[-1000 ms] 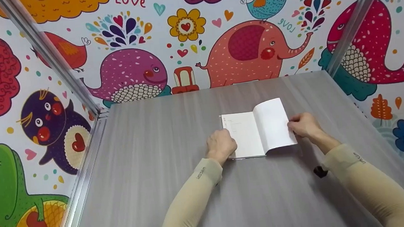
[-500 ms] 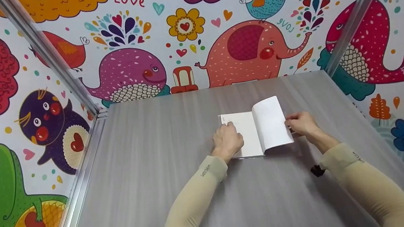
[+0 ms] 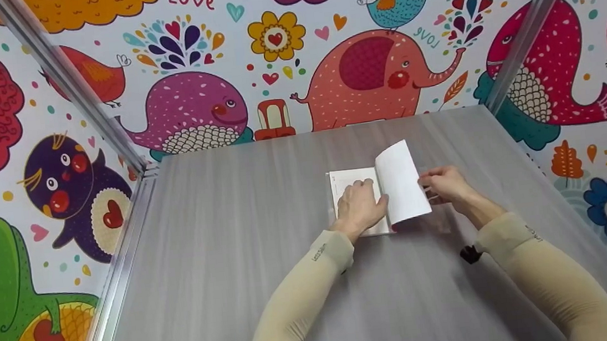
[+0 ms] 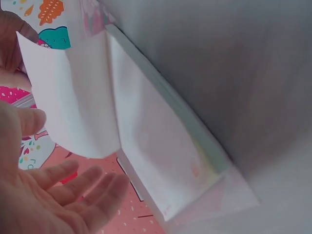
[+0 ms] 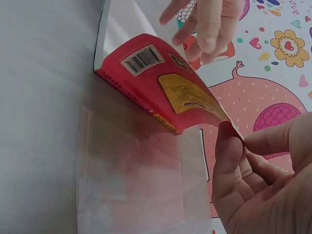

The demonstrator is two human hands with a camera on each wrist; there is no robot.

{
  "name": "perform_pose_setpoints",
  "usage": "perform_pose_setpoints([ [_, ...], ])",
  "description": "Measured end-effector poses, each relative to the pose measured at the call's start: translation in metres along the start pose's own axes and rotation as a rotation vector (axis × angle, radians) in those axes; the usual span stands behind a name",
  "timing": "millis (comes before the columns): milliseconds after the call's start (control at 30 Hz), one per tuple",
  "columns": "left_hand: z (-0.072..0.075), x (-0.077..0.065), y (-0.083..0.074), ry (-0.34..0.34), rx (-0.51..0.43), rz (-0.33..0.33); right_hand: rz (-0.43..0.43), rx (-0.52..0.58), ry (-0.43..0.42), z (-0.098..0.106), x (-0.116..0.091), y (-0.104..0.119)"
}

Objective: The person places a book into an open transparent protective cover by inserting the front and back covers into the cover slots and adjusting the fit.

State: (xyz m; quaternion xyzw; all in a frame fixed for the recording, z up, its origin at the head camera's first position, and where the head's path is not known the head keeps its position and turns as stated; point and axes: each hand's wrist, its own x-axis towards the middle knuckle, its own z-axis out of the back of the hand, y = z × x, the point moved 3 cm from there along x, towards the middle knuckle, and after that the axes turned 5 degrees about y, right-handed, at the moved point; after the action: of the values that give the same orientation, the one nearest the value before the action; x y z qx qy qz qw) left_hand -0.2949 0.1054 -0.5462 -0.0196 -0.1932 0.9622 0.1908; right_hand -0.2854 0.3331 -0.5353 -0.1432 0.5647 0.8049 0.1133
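Note:
An open book [image 3: 401, 186] lies on the table with its right-hand cover lifted and its white inner side showing. In the right wrist view this red cover [image 5: 146, 80] bears a barcode and a yellow panel. My right hand [image 3: 448, 185] pinches the cover's outer edge between thumb and fingers. A clear plastic sheet [image 5: 131, 185] lies beneath and beside the lifted cover, and more of it pokes out past the book's far end in the left wrist view. Over the left page, my left hand [image 3: 360, 208] has its fingers spread and loosely extended, holding nothing.
The grey wood-grain table [image 3: 233, 255] meets a wall with cartoon animals at the back. Metal frame posts [image 3: 72, 87] stand at its corners. A small black object [image 3: 470, 254] shows beside the right forearm.
My left hand has moved right across the left page, from its outer edge toward the fold. My right hand has brought the cover slightly left and more upright.

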Motion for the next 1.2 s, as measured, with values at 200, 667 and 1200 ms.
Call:
perform_pose_setpoints([
  [200,0.002,0.003,-0.011,-0.007,-0.032,-0.012,-0.004,0.071,0.022,-0.005,0.001,0.002],
  [667,-0.008,0.003,-0.033,0.034,-0.144,-0.025,-0.019,0.237,0.109,-0.022,0.008,0.003],
  [1200,-0.016,0.007,-0.035,0.070,-0.119,-0.004,0.070,0.250,0.159,-0.031,0.012,0.003],
])
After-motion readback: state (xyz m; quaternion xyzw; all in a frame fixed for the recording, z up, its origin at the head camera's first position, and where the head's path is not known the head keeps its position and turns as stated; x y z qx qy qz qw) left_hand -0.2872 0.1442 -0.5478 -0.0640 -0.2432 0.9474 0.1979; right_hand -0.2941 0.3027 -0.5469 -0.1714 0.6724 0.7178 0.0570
